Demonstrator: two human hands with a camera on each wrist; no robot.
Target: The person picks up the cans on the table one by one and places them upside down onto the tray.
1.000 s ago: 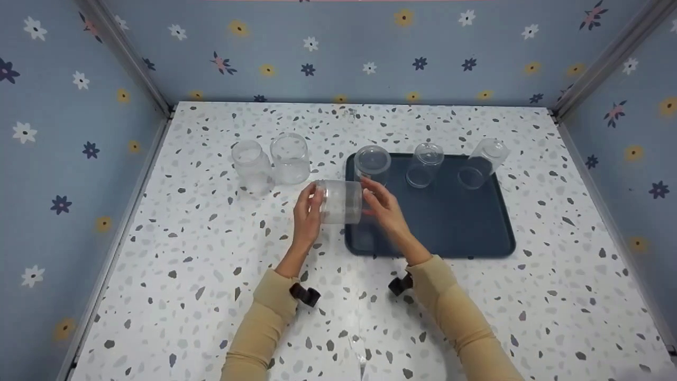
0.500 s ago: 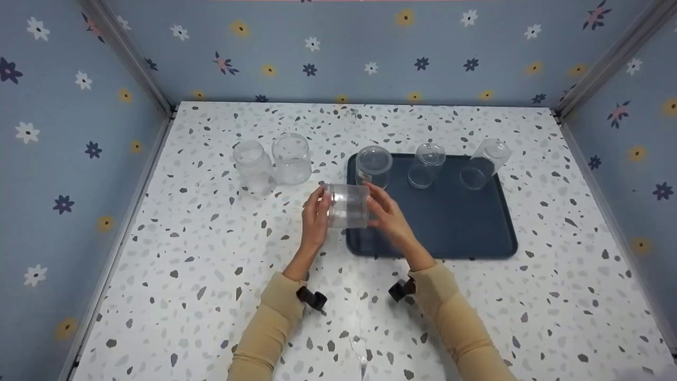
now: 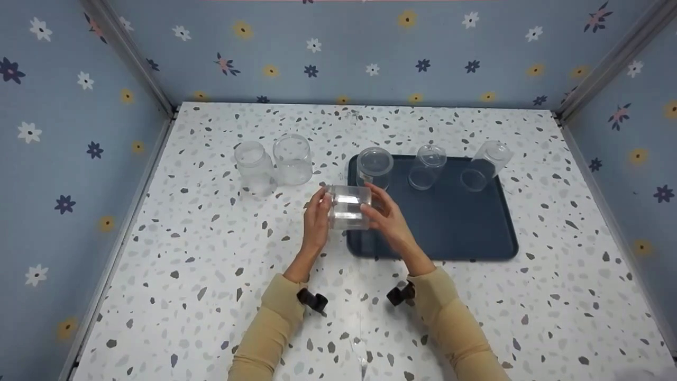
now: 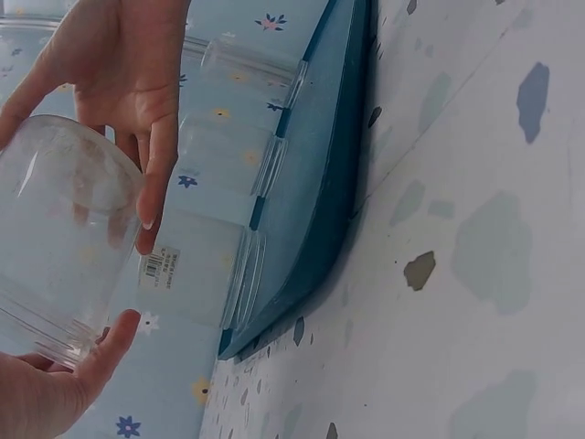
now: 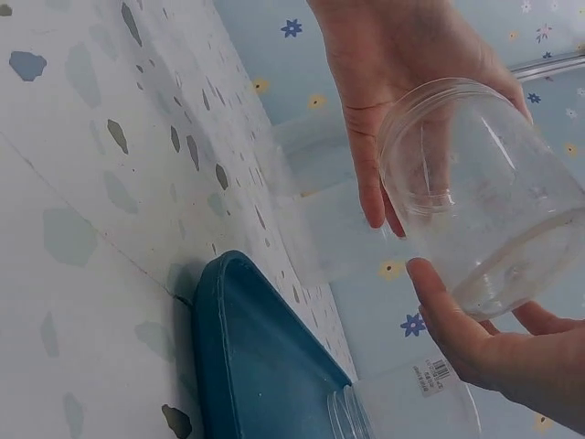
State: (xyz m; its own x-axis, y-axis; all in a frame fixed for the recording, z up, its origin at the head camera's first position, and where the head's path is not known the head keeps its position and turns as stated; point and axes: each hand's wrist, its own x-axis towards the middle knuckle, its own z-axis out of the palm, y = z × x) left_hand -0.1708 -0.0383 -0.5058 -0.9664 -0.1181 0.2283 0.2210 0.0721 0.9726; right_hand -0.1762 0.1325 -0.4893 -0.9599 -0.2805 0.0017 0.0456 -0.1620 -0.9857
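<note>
Both hands hold a clear plastic jar (image 3: 349, 207) on its side, raised over the left edge of the dark blue tray (image 3: 455, 233). My left hand (image 3: 316, 219) grips its threaded mouth end. At the base end, my right hand (image 3: 390, 218) holds it with thumb and fingers spread round the rim. Along the tray's back stand three clear jars upside down: a wide one (image 3: 375, 164) with a small label, a narrow one (image 3: 427, 165) and a taller one (image 3: 485, 165). In the right wrist view the held jar (image 5: 494, 192) looks empty.
Two more clear jars, one narrower (image 3: 256, 168) and one wider (image 3: 293, 160), stand mouth up on the speckled table (image 3: 201, 238), left of the tray. Flowered blue panels (image 3: 349, 47) close in the back and sides.
The held jar and both hands have shifted slightly right and toward the person. My right hand has closed in more firmly on the jar's base end. The standing jars stay put.
</note>
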